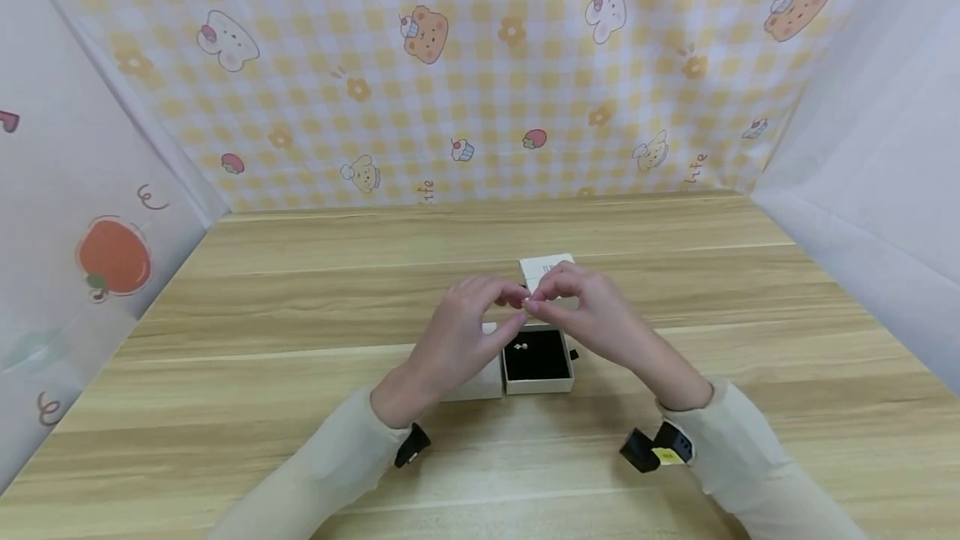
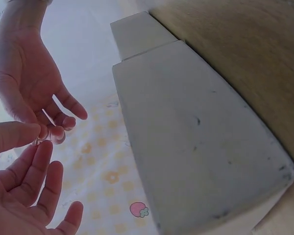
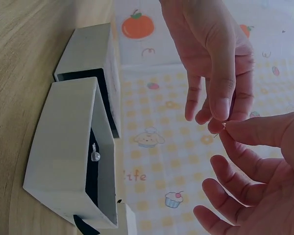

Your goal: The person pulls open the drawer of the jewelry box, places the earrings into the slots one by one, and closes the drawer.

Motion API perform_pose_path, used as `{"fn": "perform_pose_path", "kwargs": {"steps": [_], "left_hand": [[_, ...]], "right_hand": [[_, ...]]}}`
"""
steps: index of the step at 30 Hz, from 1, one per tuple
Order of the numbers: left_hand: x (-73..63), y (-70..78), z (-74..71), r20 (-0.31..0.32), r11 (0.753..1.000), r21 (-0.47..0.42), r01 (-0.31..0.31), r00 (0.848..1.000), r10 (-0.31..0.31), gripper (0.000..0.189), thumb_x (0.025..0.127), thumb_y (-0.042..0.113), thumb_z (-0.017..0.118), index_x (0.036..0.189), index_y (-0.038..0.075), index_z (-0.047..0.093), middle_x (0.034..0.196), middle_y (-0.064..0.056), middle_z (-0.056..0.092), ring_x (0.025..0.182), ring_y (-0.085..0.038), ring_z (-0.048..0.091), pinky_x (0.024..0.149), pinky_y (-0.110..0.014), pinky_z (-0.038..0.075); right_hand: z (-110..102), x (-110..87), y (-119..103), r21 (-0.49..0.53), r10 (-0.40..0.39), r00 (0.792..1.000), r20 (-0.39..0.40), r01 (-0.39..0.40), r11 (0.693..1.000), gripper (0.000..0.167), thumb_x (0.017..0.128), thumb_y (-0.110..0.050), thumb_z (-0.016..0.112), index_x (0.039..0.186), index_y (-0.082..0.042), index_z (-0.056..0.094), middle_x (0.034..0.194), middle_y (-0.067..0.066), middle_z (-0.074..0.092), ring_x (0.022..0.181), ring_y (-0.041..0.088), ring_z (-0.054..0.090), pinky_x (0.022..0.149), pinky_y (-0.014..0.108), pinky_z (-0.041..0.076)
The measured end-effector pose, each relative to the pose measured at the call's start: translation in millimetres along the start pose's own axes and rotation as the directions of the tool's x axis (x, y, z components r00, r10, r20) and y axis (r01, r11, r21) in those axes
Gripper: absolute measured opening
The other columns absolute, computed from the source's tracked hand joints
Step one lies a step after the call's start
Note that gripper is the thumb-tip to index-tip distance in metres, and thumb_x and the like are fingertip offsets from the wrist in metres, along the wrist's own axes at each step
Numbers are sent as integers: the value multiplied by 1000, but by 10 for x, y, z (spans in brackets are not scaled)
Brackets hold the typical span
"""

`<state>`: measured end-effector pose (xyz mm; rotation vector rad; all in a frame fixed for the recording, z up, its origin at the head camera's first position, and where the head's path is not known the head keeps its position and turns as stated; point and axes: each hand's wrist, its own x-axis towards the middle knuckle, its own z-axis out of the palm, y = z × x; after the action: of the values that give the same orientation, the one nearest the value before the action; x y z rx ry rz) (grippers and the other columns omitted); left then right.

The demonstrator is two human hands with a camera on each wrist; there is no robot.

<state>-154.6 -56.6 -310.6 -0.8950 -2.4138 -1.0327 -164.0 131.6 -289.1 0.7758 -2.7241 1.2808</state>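
Note:
My left hand (image 1: 468,332) and right hand (image 1: 592,311) meet above an open box. Between their thumbs and fingertips they pinch a tiny shiny earring (image 3: 224,126), mostly covered by the fingers. Below them sits a white box tray (image 1: 540,387) with a black lining. A pearl earring (image 3: 95,154) lies in it, towards the tray's back left. Against the tray's left side stands a white box sleeve (image 1: 472,390), partly behind my left hand; in the right wrist view its end appears hollow.
Behind my hands is another small white box (image 1: 536,269) with faint print. A short black pull tab (image 1: 574,354) sticks out from the tray's right side. The wooden tabletop (image 1: 300,273) ends at a yellow checked cloth (image 1: 480,90), with white cloth on both sides.

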Motion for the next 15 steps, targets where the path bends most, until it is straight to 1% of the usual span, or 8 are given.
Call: {"fn": "perform_pose_path", "kwargs": {"steps": [4, 7, 12, 14, 15], "left_hand": [[-2, -9, 7, -21, 999, 32, -41, 999, 42, 16, 84, 12, 68, 100, 12, 67, 96, 3, 68, 90, -11, 59, 89, -36, 42], [-3, -16, 11, -27, 997, 53, -61, 998, 62, 15, 84, 11, 68, 99, 12, 68, 94, 3, 68, 90, -11, 59, 90, -37, 42], [-2, -18, 16, -34, 994, 78, -82, 996, 85, 14, 84, 14, 69, 98, 12, 69, 93, 3, 69, 92, -12, 60, 92, -39, 42], [-2, -21, 18, -36, 992, 85, -88, 995, 92, 13, 84, 14, 69, 97, 12, 69, 92, 3, 69, 92, -12, 61, 93, -39, 42], [-3, -22, 19, -38, 992, 88, -92, 995, 95, 13, 84, 14, 69, 97, 12, 69, 92, 3, 69, 92, -13, 61, 92, -39, 42]], "right_hand": [[13, 0, 18, 29, 12, 1000, 17, -13, 999, 14, 88, -21, 63, 85, -9, 69, 95, 3, 61, 102, 23, 55, 89, 51, 43], [16, 4, 29, 44, 17, 1000, 26, -18, 999, 13, 88, -19, 64, 85, -8, 69, 95, 3, 61, 103, 23, 55, 89, 52, 45], [13, 3, 28, 50, 10, 999, 44, -13, 999, 14, 89, -19, 63, 84, -8, 70, 95, 4, 61, 98, 21, 55, 83, 42, 49], [10, 3, 28, 48, 7, 999, 51, -10, 999, 14, 89, -19, 63, 85, -8, 70, 95, 3, 61, 97, 20, 55, 83, 41, 49], [8, 3, 30, 50, 9, 998, 55, -11, 999, 13, 89, -18, 63, 85, -8, 70, 95, 3, 61, 98, 20, 55, 84, 42, 49]]}}
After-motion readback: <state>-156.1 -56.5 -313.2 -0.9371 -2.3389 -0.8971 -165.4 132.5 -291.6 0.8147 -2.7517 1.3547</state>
